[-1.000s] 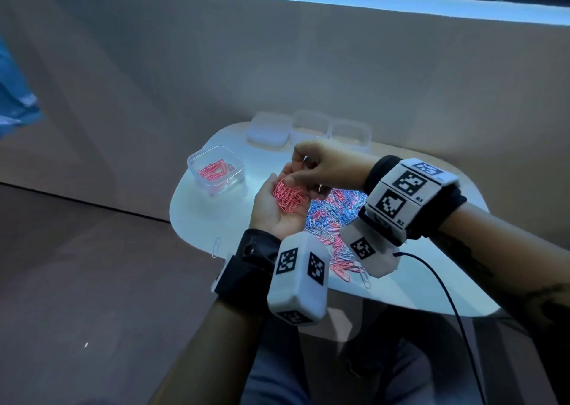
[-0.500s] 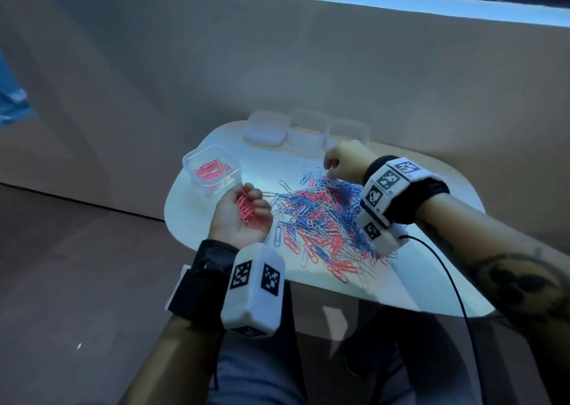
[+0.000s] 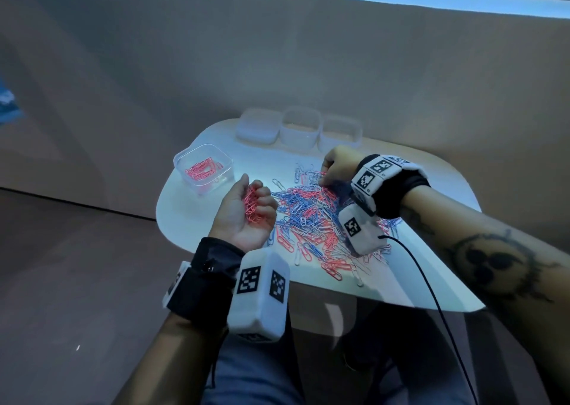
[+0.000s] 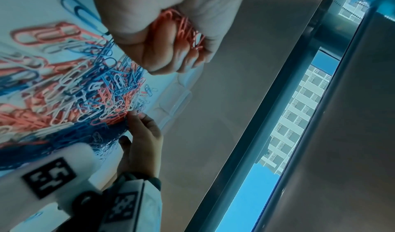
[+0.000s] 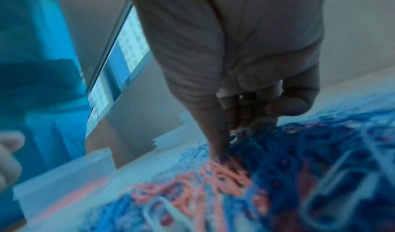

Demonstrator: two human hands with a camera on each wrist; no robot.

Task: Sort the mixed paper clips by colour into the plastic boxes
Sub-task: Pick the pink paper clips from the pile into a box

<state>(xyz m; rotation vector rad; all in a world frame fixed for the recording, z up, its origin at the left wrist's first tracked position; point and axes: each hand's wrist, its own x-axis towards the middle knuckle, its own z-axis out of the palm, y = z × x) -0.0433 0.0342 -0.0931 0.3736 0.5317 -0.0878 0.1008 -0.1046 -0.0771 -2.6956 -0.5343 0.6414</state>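
At mid-table lies the mixed clip pile (image 3: 311,219); the left hand (image 3: 246,216) cups pink clips (image 3: 251,205) beside it; the right hand (image 3: 337,165) pinches into its far edge; a box (image 3: 202,170) with pink clips sits near the left edge.

Clear glossy plastic boxes (image 3: 203,168), smooth matt white table (image 3: 185,219), colour-coated paper clips (image 3: 311,216), black cloth wrist straps (image 3: 203,281).

No readable text, brand or number appears in any view. The only markings are black-and-white square coded tags on the white wrist units (image 3: 260,293), lower centre and right of the head frame; tiny print beside them is illegible.
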